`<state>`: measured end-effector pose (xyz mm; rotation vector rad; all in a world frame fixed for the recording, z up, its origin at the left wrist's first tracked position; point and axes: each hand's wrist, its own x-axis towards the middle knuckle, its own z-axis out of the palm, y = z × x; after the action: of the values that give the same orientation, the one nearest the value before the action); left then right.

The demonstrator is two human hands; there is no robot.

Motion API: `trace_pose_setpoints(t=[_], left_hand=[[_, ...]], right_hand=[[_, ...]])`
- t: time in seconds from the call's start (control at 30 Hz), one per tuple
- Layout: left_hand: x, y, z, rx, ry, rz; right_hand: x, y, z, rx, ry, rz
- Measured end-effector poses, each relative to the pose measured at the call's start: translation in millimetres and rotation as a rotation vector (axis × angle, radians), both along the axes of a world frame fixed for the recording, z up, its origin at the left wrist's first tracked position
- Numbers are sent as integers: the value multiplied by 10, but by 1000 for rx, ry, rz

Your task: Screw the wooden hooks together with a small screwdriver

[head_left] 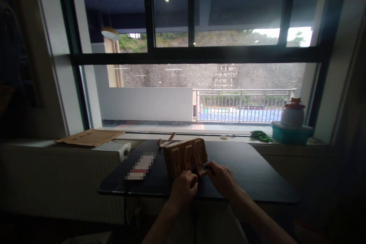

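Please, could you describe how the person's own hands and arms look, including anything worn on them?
The left hand and right hand wear no gloves. Both forearms are bare to the picture's lower edge, with no sleeves in view. I can make out no watch, bracelet or marking, though the light is dim.

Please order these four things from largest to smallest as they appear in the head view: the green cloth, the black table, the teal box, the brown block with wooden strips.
1. Black table
2. Brown block with wooden strips
3. Teal box
4. Green cloth

This is apparent size only; the block is nearer than the box.
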<state>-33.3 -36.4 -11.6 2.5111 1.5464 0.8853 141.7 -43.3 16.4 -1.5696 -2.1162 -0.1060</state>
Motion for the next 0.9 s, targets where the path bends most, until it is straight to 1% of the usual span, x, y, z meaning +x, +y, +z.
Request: trace_pose_setpoints(t=[0.1, 0.17, 0.33, 0.43, 0.5, 0.67, 0.73, 0.8, 0.9], left_hand=[[-3, -4, 3, 7, 5, -3], [-8, -4, 0, 11, 7, -5], [-20, -7, -15, 15, 5, 1], [-19, -11, -20, 12, 3, -4], [-17, -9, -18, 11, 3, -10], [-14, 4, -12, 11, 5, -20], [-17, 8, -17, 12, 5, -17], [-21, 9, -24, 12, 4, -14], [-30, 6, -31, 6, 6, -12]], right_hand=[[3, 3, -31, -9, 27, -45], [5, 1, -13, -8, 20, -43], [9, -20, 101, 6, -59, 58], [12, -25, 116, 3, -76, 92], [16, -17, 85, -3, -54, 79], [39, 20, -55, -24, 31, -33], [43, 21, -79, -28, 38, -56], [36, 7, -63, -22, 22, -48], [15, -29, 19, -1, -34, 7]])
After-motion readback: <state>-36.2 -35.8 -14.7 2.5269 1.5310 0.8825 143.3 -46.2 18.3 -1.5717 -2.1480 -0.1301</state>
